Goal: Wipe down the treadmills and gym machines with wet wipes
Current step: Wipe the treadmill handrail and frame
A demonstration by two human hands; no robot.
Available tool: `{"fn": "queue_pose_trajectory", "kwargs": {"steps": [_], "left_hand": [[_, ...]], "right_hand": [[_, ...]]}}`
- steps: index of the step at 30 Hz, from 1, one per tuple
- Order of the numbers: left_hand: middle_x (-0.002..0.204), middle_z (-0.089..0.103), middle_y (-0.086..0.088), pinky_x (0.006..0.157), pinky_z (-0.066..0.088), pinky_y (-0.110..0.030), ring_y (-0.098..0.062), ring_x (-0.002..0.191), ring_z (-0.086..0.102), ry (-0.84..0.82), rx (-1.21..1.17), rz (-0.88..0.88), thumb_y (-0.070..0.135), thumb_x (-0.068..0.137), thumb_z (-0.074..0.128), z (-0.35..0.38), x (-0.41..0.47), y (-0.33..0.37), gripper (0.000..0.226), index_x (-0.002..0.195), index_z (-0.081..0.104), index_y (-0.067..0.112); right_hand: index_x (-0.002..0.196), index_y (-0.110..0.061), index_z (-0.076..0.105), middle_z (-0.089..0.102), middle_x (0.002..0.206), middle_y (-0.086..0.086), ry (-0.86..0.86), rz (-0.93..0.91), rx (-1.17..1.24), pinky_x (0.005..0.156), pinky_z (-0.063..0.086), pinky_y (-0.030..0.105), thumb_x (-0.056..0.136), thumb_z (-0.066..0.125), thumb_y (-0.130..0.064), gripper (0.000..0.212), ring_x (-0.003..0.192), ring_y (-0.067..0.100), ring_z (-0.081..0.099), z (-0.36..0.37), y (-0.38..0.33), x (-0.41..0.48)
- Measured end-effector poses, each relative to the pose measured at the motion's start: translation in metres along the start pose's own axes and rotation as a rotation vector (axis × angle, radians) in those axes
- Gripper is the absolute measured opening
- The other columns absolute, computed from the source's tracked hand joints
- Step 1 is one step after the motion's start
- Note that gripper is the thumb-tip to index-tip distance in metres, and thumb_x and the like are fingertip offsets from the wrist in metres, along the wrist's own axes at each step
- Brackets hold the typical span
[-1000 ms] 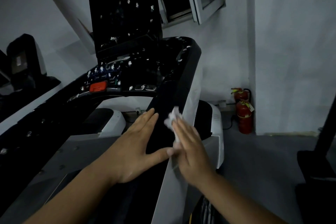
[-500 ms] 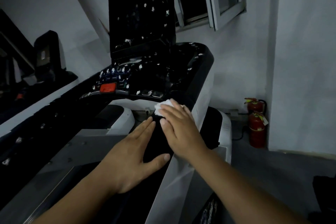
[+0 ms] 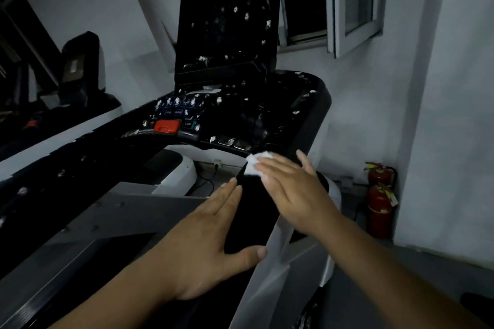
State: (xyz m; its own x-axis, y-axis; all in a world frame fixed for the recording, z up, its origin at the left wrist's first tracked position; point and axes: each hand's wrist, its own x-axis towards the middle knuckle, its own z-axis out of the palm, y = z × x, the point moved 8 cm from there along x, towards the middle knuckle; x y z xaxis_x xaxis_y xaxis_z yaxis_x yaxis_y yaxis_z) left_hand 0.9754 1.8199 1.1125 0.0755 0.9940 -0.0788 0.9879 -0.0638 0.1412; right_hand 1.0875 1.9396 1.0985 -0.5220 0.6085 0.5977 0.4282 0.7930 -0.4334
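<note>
Head view: the camera is looking down along the right side of a treadmill (image 3: 133, 211) in a dim room.
Right hand: the right hand (image 3: 296, 195) is lying at about 4 o'clock from the frame's middle. Its fingers are straight and slightly spread, pressing the wet wipe (image 3: 255, 165) onto the top of the black handrail (image 3: 251, 216).
Wet wipe: the bunched white wipe is peeking out from under the right fingertips at that hand's 11 o'clock, right where the handrail is meeting the console's lower edge.
Left hand: the left hand (image 3: 211, 243) is resting flat on the same handrail at 7 o'clock from the right hand. Its fingers are straight and close together, the thumb is sticking out toward 3 o'clock, and it is holding nothing.
Console: the console (image 3: 240, 117) is sitting at 12 o'clock from the hands, showing white specks on glossy black, with a red stop button (image 3: 166, 125) toward its 9 o'clock side.
Screen: the screen (image 3: 224, 29) is standing tilted above the console, dark and speckled.
Fire extinguishers: two red fire extinguishers (image 3: 379, 211) are standing on the floor at 3 o'clock, by the wall.
Window: the window (image 3: 352, 2) is hanging open at 1 o'clock.
</note>
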Motion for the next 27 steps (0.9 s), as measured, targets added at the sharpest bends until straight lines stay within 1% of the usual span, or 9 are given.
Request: {"fn": "queue_pose_trajectory", "kwargs": {"steps": [3,7,11,13,15,18,20,24,27], "left_hand": [[0.160,-0.029,0.025,0.116,-0.005,-0.015,0.015,0.142,-0.026,0.008,-0.042,0.021,0.084,0.084,0.039,-0.002,0.012,0.000,0.105,0.158,-0.018,0.035],[0.160,-0.030,0.026,0.118,-0.005,-0.017,0.016,0.141,-0.027,0.000,-0.051,0.069,0.086,0.083,0.038,-0.001,0.018,0.000,0.106,0.159,-0.017,0.035],[0.159,-0.028,0.025,0.117,-0.006,-0.017,0.012,0.144,-0.024,-0.024,-0.047,0.078,0.084,0.082,0.037,-0.002,0.026,0.003,0.106,0.159,-0.015,0.034],[0.160,-0.027,0.025,0.117,-0.006,-0.017,0.011,0.145,-0.023,-0.026,-0.049,0.088,0.087,0.080,0.036,-0.003,0.032,0.004,0.108,0.160,-0.013,0.033],[0.160,-0.028,0.026,0.118,-0.005,-0.017,0.012,0.145,-0.024,-0.029,-0.038,0.101,0.094,0.074,0.029,-0.001,0.032,0.003,0.114,0.160,-0.015,0.034],[0.159,-0.029,0.027,0.119,-0.004,-0.019,0.011,0.145,-0.024,-0.038,-0.031,0.104,0.096,0.069,0.025,0.000,0.035,0.003,0.115,0.159,-0.016,0.037],[0.160,-0.026,0.026,0.118,-0.004,-0.018,0.011,0.145,-0.022,-0.022,-0.032,0.101,0.096,0.067,0.026,-0.002,0.042,0.004,0.116,0.159,-0.013,0.037],[0.162,-0.024,0.027,0.117,-0.003,-0.018,0.011,0.146,-0.020,-0.022,-0.038,0.123,0.093,0.073,0.031,-0.006,0.057,0.008,0.112,0.160,-0.010,0.036],[0.161,-0.022,0.026,0.118,-0.002,-0.018,0.010,0.147,-0.018,-0.019,-0.021,0.123,0.093,0.073,0.033,-0.007,0.073,0.013,0.113,0.161,-0.008,0.034]], "right_hand": [[0.149,-0.023,0.050,0.042,0.157,-0.010,0.024,0.097,0.030,0.126,-0.002,0.039,0.100,0.010,-0.057,0.071,0.151,0.002,0.018,0.009,-0.009,0.005],[0.162,-0.020,0.018,0.009,0.170,-0.008,0.127,0.032,0.261,0.125,0.003,0.044,0.108,0.017,-0.051,0.062,0.156,0.014,0.005,0.036,-0.030,-0.069],[0.160,-0.029,0.008,-0.006,0.162,-0.034,0.194,0.307,0.399,0.125,-0.003,0.036,0.099,0.006,-0.071,0.074,0.153,-0.002,-0.004,0.039,-0.007,-0.058],[0.160,-0.032,0.009,-0.001,0.163,-0.032,0.232,0.286,0.436,0.125,-0.004,0.031,0.101,0.007,-0.068,0.069,0.153,-0.001,0.000,0.040,-0.016,-0.065],[0.161,-0.038,0.009,0.007,0.167,-0.023,0.241,0.213,0.404,0.125,0.001,0.038,0.106,0.012,-0.059,0.059,0.155,0.007,0.005,0.053,-0.020,-0.090],[0.159,-0.037,0.011,0.008,0.167,-0.023,0.280,0.374,0.442,0.126,0.009,0.050,0.102,0.013,-0.066,0.064,0.154,0.002,0.006,0.055,0.014,-0.085],[0.159,-0.029,0.017,0.009,0.166,-0.021,0.313,0.440,0.482,0.127,0.007,0.045,0.100,0.013,-0.069,0.072,0.153,-0.003,0.004,0.044,0.021,-0.062],[0.160,-0.034,0.015,0.011,0.167,-0.022,0.333,0.203,0.468,0.126,0.011,0.046,0.107,0.016,-0.056,0.058,0.155,0.006,0.009,0.047,-0.005,-0.070],[0.159,-0.036,0.013,0.010,0.168,-0.019,0.339,0.278,0.472,0.125,0.013,0.054,0.104,0.014,-0.064,0.062,0.154,0.003,0.007,0.045,0.028,-0.058]]}}
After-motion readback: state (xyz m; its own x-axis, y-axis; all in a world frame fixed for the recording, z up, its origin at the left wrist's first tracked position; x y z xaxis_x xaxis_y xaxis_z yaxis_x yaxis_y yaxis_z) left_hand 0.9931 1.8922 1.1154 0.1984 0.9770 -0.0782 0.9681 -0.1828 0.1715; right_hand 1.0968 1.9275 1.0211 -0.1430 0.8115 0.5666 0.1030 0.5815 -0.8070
